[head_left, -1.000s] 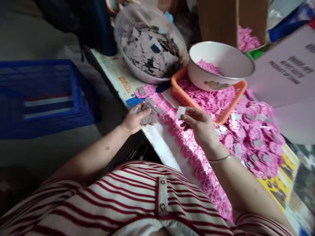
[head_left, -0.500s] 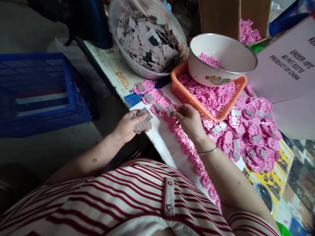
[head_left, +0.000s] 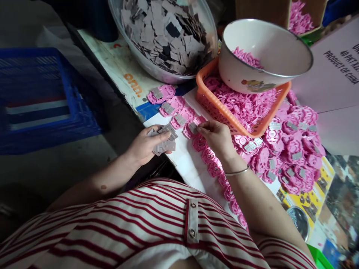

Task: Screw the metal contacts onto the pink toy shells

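Observation:
My left hand (head_left: 144, 146) is closed around a loose stack of thin grey plates (head_left: 165, 144), its thumb pressed on top. My right hand (head_left: 217, 139) has its thumb and forefinger pinched at the right edge of a single grey plate (head_left: 193, 128). That plate lies over a pink plastic casing (head_left: 187, 133) in a row. Farther up the row, a pink casing (head_left: 186, 114) and others bear grey plates. Below, several pink casings (head_left: 214, 168) with small metal parts run toward my body, partly hidden by my right arm.
A clear tub (head_left: 134, 61) of grey plates stands at the back. An enamel bowl (head_left: 252, 80) sits on an orange basket (head_left: 217, 106) of small pink parts. A heap of pink casings (head_left: 297, 149) lies right, near a carton (head_left: 336, 93). A blue crate (head_left: 61, 82) stands left.
The single grey plate has gone from being held above the pink casing to lying over it, with my right fingers at its edge. The view has shifted slightly; my left hand keeps its stack.

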The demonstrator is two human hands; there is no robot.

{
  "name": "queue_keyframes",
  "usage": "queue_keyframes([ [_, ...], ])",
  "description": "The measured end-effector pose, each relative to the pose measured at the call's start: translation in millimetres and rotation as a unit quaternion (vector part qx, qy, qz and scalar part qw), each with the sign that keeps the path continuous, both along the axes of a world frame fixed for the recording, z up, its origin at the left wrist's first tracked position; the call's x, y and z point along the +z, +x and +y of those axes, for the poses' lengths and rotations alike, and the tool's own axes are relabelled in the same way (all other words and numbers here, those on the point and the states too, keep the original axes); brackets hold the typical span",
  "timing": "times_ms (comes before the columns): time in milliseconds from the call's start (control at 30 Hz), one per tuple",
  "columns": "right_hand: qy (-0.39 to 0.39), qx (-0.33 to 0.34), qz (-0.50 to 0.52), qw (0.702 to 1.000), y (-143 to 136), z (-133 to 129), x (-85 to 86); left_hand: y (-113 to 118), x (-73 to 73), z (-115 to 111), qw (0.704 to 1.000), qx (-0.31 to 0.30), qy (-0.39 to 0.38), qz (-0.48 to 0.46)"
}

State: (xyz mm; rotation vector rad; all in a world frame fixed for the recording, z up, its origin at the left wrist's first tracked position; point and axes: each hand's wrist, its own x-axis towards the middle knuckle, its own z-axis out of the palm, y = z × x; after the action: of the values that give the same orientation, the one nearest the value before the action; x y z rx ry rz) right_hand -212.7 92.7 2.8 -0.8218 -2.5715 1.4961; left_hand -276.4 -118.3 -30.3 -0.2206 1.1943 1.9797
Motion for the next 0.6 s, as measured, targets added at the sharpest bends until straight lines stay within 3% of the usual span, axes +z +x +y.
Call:
queue_keyframes([
  [200,0.040,-0.022,0.016,0.999,10.1,-0.2,6.5,4.9,4.9,4.0,0.999,-0.051,0.002,-0.003],
  [433,-0.168,0.066,0.020,0.983,29.8,-31.7,30.4,16.5,8.4,20.3,0.990,-0.137,0.009,0.003],
  [600,-0.225,0.005,0.015,0.974,39.0,-40.6,30.0,24.6,9.9,26.4,0.988,-0.155,0.019,0.001],
])
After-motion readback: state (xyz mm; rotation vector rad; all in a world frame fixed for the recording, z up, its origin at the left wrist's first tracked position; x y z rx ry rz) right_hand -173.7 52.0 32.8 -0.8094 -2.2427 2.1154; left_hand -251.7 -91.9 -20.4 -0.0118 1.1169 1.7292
